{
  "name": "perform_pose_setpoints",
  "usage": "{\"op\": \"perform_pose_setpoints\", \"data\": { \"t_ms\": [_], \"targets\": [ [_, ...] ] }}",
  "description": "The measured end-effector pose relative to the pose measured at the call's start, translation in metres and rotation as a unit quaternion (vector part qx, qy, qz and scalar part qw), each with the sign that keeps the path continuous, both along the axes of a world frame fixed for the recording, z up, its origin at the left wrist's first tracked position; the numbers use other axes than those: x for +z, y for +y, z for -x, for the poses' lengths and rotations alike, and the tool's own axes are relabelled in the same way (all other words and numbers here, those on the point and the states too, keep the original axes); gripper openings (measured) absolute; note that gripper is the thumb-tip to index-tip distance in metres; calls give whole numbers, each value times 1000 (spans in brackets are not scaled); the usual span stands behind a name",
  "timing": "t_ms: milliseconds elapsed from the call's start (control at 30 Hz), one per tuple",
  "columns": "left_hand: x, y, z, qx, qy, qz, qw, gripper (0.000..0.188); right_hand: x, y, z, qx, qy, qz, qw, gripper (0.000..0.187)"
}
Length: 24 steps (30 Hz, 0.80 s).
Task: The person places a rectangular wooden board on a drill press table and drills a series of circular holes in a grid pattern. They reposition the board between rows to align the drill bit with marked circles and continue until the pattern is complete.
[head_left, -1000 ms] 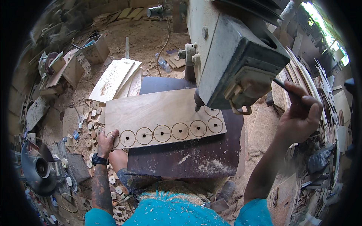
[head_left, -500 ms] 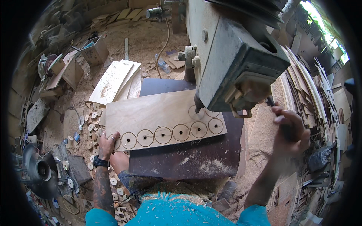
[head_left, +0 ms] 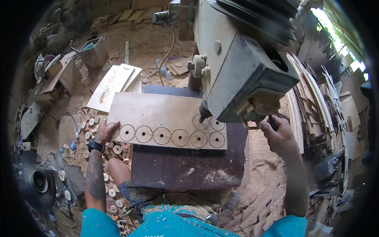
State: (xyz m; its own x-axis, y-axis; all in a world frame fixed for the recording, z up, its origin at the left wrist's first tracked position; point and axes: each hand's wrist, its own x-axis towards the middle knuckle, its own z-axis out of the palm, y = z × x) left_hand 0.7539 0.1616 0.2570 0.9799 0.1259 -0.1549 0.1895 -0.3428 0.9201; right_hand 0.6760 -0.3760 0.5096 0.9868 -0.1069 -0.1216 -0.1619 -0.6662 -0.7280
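The left hand (head_left: 106,131), a black watch on its wrist, lies flat with fingers spread on the left end of a pale rectangular plywood board (head_left: 158,114), pressing it down without gripping. The right hand (head_left: 279,134) is closed around the dark lever handle (head_left: 272,121) at the lower right of the grey metal drill press head (head_left: 241,67). The board rests on the dark rusty steel machine table (head_left: 185,168). Eight cut rings (head_left: 180,137) with centre holes mark the board: six in a row along its near edge, two above them at the right end, and the dark cutter (head_left: 203,114) stands on the left one of those two. Small round wooden discs (head_left: 114,150) lie scattered by the dozen on the sawdust floor below the left hand. Beyond the board, a few pale plywood sheets (head_left: 112,85) lie stacked. An open box (head_left: 94,53) with grey walls stands farther off, upper left.
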Motion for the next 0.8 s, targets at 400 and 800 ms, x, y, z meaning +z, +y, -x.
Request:
{"op": "perform_pose_setpoints", "data": {
  "t_ms": [400,800],
  "targets": [
    [3,7,-27,-58,-4,-14,998,54,-67,-10,-6,-50,-103,-51,992,30],
    [9,9,-27,-30,13,-132,991,65,-117,-19,-15,-2,-246,19,969,28]
  ]
}}
